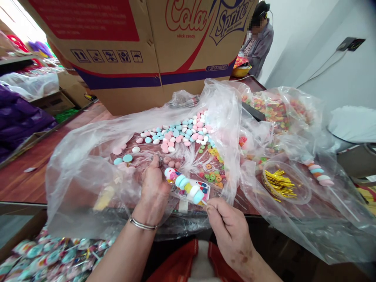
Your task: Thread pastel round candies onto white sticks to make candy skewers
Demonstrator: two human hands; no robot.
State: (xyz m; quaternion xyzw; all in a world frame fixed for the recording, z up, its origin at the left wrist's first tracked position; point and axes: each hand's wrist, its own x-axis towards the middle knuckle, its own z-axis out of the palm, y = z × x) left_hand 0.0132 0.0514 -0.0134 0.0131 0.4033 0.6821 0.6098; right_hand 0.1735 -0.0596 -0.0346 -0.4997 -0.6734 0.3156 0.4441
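Observation:
A candy skewer [185, 183] with blue, white, yellow and printed pieces on a white stick slants between my hands. My right hand [230, 227] is closed, pinching the stick near its lower end. At the upper end, my left hand [154, 182] is turned palm up, its fingers curled behind the top piece, partly hidden by it; a metal bangle circles that wrist. Beneath the skewer lies a small printed card or wrapper [204, 188]. Just beyond my hands, pink, blue and white round candies [179, 133] lie loose on clear plastic sheeting [96, 143], with small ring candies [216, 166] to their right.
A large carton [117, 78] stands at the back of the table. At right are a clear tub of gold twist ties [280, 186], another candy skewer [320, 174] and bagged gummies [273, 105]. Wrapped candies [58, 254] fill a box at lower left. A person [258, 43] works behind.

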